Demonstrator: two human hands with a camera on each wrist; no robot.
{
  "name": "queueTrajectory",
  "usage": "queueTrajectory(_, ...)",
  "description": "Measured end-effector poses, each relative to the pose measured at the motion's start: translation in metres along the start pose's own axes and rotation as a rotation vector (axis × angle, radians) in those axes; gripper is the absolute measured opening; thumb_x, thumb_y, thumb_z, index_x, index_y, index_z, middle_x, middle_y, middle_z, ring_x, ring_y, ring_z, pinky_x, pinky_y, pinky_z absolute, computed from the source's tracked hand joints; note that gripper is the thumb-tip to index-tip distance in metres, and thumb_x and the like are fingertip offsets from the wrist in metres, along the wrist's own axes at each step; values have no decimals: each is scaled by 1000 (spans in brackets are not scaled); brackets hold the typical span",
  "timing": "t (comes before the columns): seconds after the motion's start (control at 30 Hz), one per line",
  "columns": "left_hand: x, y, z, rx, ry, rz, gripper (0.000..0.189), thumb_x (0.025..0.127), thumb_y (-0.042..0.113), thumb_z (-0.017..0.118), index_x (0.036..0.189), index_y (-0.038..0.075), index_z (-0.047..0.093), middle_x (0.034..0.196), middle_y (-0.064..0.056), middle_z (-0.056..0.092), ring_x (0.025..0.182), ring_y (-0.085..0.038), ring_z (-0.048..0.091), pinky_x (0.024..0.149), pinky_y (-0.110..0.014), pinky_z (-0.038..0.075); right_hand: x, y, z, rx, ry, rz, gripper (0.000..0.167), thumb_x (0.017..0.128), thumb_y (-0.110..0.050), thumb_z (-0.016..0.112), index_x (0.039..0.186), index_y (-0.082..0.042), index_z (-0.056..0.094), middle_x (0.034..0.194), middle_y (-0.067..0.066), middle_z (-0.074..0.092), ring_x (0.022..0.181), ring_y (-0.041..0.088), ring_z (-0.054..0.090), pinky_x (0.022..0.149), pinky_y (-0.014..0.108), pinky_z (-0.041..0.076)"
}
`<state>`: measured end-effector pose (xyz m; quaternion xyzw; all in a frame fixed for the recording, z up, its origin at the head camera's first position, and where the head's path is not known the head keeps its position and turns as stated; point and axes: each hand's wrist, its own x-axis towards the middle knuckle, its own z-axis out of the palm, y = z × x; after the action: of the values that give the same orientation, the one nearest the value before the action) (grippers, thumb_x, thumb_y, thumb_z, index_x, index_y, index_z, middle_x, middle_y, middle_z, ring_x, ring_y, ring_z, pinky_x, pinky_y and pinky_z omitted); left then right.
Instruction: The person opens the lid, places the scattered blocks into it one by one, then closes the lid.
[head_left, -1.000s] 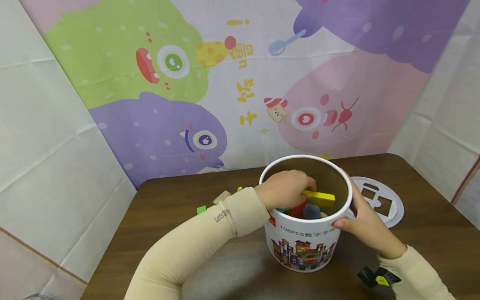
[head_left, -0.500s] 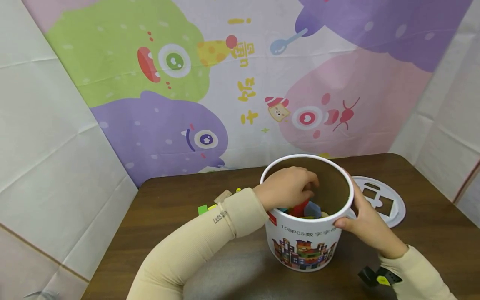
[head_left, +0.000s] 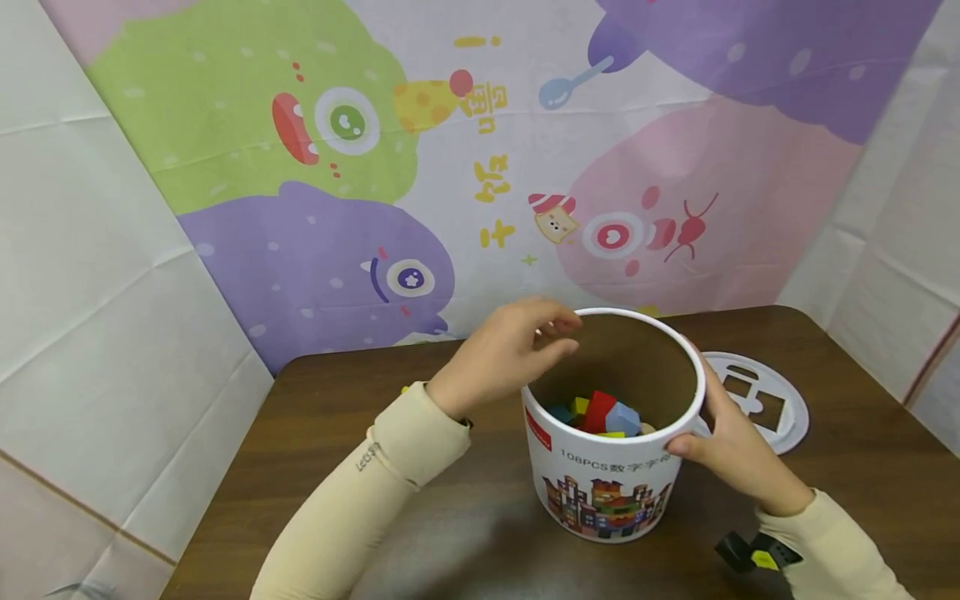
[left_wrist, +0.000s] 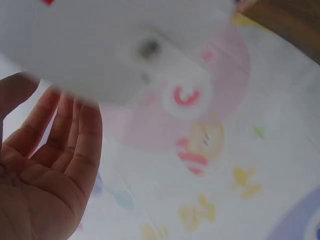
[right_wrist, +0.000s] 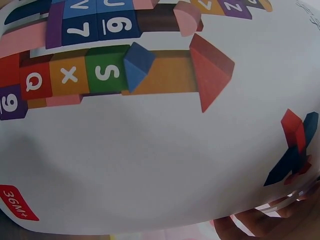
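Gripping the upright bucket (head_left: pixel 606 483), in from the table's (head_left: pixel 285 450) far edge, with the right hand (head_left: pixel 731 446); holding nothing in the loosely curved left hand (head_left: pixel 513 350), at the bucket's left edge, above and left of the blocks (head_left: pixel 600 412) inside.

We reach forward with 2 sleeved arms (head_left: pixel 333 517). Our left hand (head_left: pixel 517 346) hovers higher, fingers (head_left: pixel 551 314) loosely bent and thumb (head_left: pixel 553 357) apart; our right hand (head_left: pixel 727 442) grips, its thumb spread from the fingers.
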<state>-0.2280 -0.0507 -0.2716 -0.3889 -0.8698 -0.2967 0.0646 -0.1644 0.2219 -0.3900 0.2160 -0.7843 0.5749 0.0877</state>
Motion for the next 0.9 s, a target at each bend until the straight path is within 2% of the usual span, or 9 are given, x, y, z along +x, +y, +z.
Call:
queueTrajectory(0.13,-28,-24,-14,-54,136,-46,27,92,16,69,118,9,67,113,-5,68,99,-19,67,87,-34,56,0,0,0,-2,-3,4,101,80,-44,78,157,-33,14,157,11,26,127,16,44,94,15,43)
queueTrajectory(0.27,-58,-53,-20,-70,194,-140,28,92,18,69,119,12,66,113,-2,67,101,-17,66,88,-34,55,1,0,-1,14,-3,-11,102,80,-43,79,157,-32,14,157,15,25,128,18,42,96,13,40)
queueTrajectory(0.4,-90,-84,-17,-83,185,-265,30,93,21,68,122,13,64,117,-4,66,108,-19,64,93,-41,53,3,0,0,29,-6,-25,103,80,-43,79,157,-30,14,157,19,23,130,20,41,97,10,38)
queueTrajectory(0.6,-131,-127,-5,-76,117,-439,45,92,24,69,132,8,57,130,-12,60,121,-31,58,101,-50,48,1,-3,0,12,-4,-11,101,80,-45,78,157,-32,14,158,12,24,129,16,41,96,12,39)
queueTrajectory(0.73,-150,-154,5,-7,88,-536,52,91,22,69,135,1,53,133,-20,57,121,-38,55,100,-53,46,0,-3,0,7,-1,-7,101,80,-45,78,157,-32,15,159,9,24,129,13,40,97,11,37)
queueTrajectory(0.9,-163,-172,18,59,48,-732,64,92,31,67,140,-6,45,134,-28,53,120,-42,54,99,-55,45,1,-1,1,21,-5,-22,102,79,-44,79,157,-30,14,159,10,24,129,13,41,97,11,38)
